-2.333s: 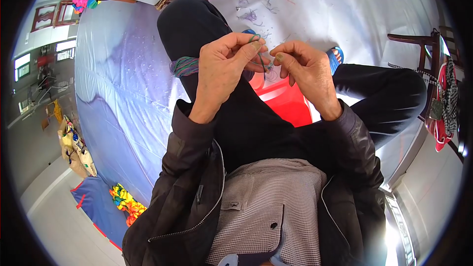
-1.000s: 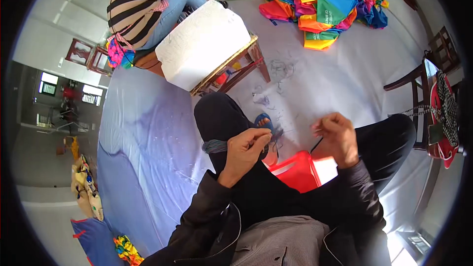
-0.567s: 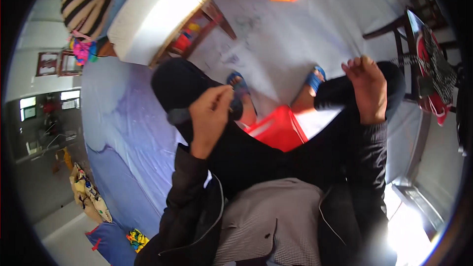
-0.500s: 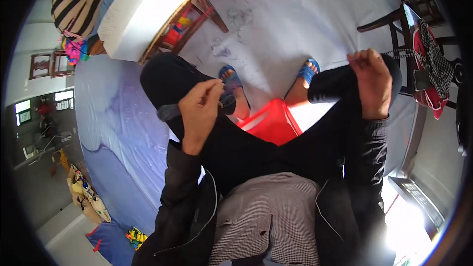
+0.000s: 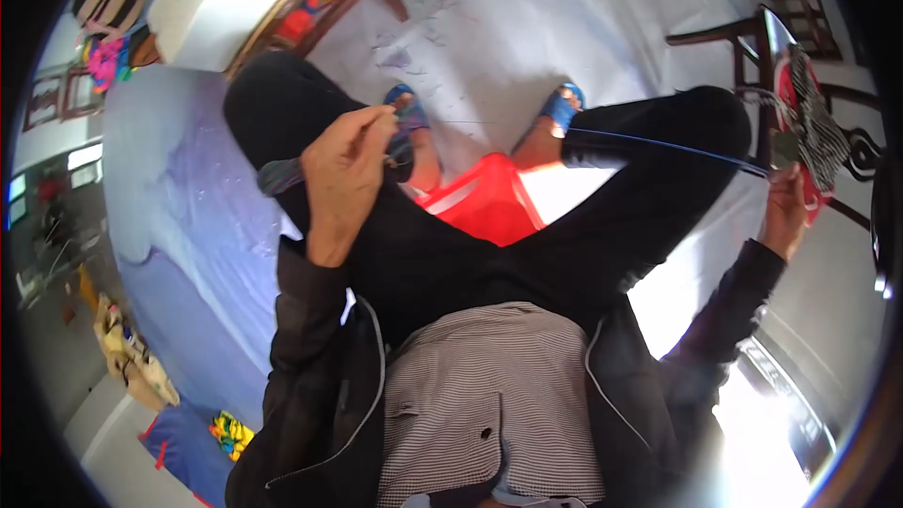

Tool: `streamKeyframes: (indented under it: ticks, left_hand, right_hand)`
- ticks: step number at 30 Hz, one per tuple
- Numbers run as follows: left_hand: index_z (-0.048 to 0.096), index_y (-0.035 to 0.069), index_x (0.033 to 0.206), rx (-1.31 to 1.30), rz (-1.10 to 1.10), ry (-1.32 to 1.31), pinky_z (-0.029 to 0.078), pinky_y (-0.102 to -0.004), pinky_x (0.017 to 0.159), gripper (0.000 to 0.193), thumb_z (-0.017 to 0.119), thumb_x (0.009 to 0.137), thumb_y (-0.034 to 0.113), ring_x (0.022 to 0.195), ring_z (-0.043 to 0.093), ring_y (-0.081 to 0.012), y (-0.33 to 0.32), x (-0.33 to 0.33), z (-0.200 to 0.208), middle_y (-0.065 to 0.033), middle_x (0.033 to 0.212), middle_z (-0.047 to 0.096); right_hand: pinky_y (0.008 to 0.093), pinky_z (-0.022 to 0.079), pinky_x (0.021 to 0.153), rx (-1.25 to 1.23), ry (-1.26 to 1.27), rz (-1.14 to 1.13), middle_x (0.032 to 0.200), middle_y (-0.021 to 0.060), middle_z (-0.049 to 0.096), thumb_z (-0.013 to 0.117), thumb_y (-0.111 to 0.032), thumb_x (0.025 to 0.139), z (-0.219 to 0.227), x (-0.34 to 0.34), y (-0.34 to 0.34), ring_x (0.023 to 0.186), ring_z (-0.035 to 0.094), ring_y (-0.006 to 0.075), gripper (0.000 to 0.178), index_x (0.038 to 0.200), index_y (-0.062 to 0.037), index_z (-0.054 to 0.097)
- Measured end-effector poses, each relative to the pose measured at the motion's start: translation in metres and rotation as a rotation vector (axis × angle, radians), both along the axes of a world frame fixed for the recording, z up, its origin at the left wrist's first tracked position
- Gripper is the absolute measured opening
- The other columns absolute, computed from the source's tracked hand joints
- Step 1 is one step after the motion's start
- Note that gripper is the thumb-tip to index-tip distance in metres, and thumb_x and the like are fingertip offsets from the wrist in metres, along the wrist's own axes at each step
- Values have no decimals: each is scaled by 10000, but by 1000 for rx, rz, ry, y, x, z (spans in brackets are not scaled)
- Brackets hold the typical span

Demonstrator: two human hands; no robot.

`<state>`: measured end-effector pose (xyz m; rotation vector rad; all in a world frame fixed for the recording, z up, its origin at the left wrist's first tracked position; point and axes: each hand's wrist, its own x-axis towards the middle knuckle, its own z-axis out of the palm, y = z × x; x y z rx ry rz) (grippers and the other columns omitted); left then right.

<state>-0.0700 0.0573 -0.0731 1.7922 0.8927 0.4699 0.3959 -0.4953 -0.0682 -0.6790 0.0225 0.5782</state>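
My left hand [image 5: 343, 174] is raised over my left thigh, its thumb and index finger pinched at one end of a thin blue thread [image 5: 658, 142]. Out of the far side of that hand pokes a dark, multicoloured bundle [image 5: 279, 176], whose kind I cannot make out. The thread runs taut across my lap toward my right hand [image 5: 785, 212], which is stretched out to the far right with its fingers closed. Beside those fingers hangs a red bag [image 5: 820, 199] with a black-and-white checked cloth [image 5: 823, 122] over it. The thread's right end is hidden at the fingers.
A red plastic bag [image 5: 489, 212] lies between my legs. Dark wooden chair parts [image 5: 720, 35] stand at right. At upper left is a white padded piece [image 5: 216, 0] on a wooden frame; below it spreads a bluish sheet [image 5: 179, 179]. Dark thread-like scraps [image 5: 400, 58] dot the floor.
My right hand has moved from above my right knee outward and down to the right. The blue thread now shows stretched between both hands. The view has shifted slightly.
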Motion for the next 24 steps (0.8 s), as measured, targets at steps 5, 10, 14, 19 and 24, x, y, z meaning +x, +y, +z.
streamKeyframes:
  ticks: [5, 10, 14, 19, 24]
  left_hand:
    - [717, -41, 1183, 39, -17, 15, 580, -250, 754, 205, 636, 1037, 78, 946, 734, -152, 6, -6, -6, -101, 1059, 760]
    - [711, -36, 1203, 24, -51, -24, 580, -249, 772, 212, 627, 1039, 68, 987, 735, -161, 2, -2, 2, -112, 1086, 757]
    - [704, -31, 1224, 28, -59, -53, 581, -250, 780, 222, 624, 1039, 61, 1004, 733, -165, 0, -2, 4, -111, 1095, 756]
    - [704, -36, 1223, 34, -89, -70, 579, -249, 806, 222, 639, 1029, 51, 988, 727, -151, -4, 9, -1, -116, 1091, 759]
    - [720, -36, 1190, 164, -104, -38, 582, -276, 832, 213, 687, 989, 25, 953, 731, -163, -10, 4, 13, -140, 1062, 761]
  right_hand:
    - [421, 594, 965, -312, -113, -469, 1247, 268, 675, 524, -10, 1038, -42, 30, -107, 1124, 687, 313, 340, 1346, 133, 535]
    - [532, 519, 1120, -508, 141, -703, 1319, 306, 628, 420, 1, 1056, -56, -14, -130, 1227, 640, 411, 292, 1280, 161, 517]
    - [575, 537, 1085, -692, 107, -698, 1291, 313, 635, 460, -2, 1026, -75, -53, -141, 1202, 645, 447, 317, 1299, 157, 491]
    - [614, 572, 1010, -912, 179, -717, 1252, 308, 656, 545, -21, 984, -120, -92, -200, 1129, 679, 455, 403, 1353, 126, 478]
    - [545, 592, 957, -1164, 328, -309, 1118, 221, 738, 607, -80, 948, -135, -111, -160, 1053, 730, 377, 273, 1197, 5, 679]
